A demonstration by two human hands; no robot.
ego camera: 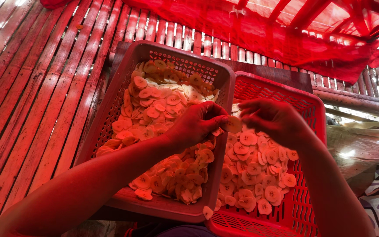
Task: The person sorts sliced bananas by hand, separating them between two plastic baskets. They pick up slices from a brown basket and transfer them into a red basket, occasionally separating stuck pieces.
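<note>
the left hand (194, 125) pinches one round slice (233, 124) between thumb and fingers, so its grip is closed on that slice. the slice is thin, pale and round like a coin, and it sits up in the air just over the place where the two baskets meet. the right hand (273, 119) is right beside it, with its fingers bent and their tips at the slice, but i cannot tell if its grip has hold of anything. under the left hand is a pink basket (123, 83) with holes in its walls, and a big heap of slices (163, 114) fills most of it. under the right hand is a red basket (305, 107), touching the pink one side by side, with a flatter layer of slices (255, 175) in it. one small slice (208, 212) lies on the near rim of the pink basket. the baskets rest on a bamboo slat floor (36, 96), which is bare and wide on the left side. a red net (286, 30) hangs across the top, behind the baskets. on the right side, close to the red basket, is a crumpled sheet (360, 149), so there is less room there.
</note>
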